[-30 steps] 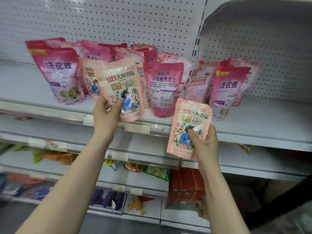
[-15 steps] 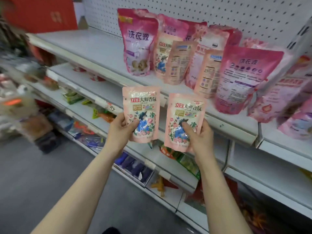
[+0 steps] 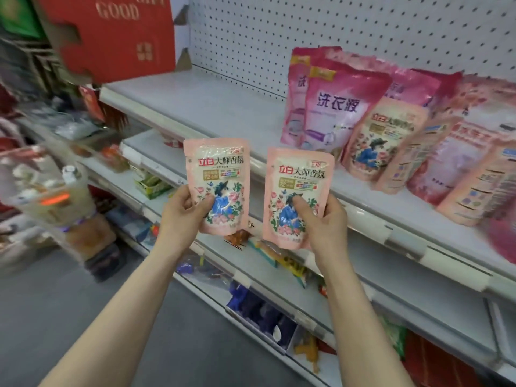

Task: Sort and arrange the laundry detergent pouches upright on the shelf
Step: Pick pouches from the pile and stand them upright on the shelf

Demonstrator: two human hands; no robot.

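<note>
My left hand (image 3: 183, 216) grips a small pale pink floral pouch (image 3: 219, 174) by its lower left edge, thumb on its front. In my right hand (image 3: 324, 222) is a matching pale pink pouch (image 3: 300, 177), held the same way at its lower right. Both pouches are upright in the air in front of the shelf's front edge. On the white top shelf (image 3: 223, 107) to the right stand several pouches: a dark pink pouch (image 3: 337, 107) in front, a pale floral pouch (image 3: 379, 141) leaning beside it, and more blurred ones (image 3: 474, 163) further right.
The left stretch of the top shelf is bare up to a red gift box (image 3: 111, 34) at the far left. White pegboard (image 3: 335, 29) backs the shelf. Lower shelves (image 3: 279, 275) hold mixed small goods. The grey aisle floor (image 3: 55, 317) lies below left.
The view has swung left along the shelf. My left hand took its pouch off the shelf, and both pouches are now held side by side in front of the shelf edge.
</note>
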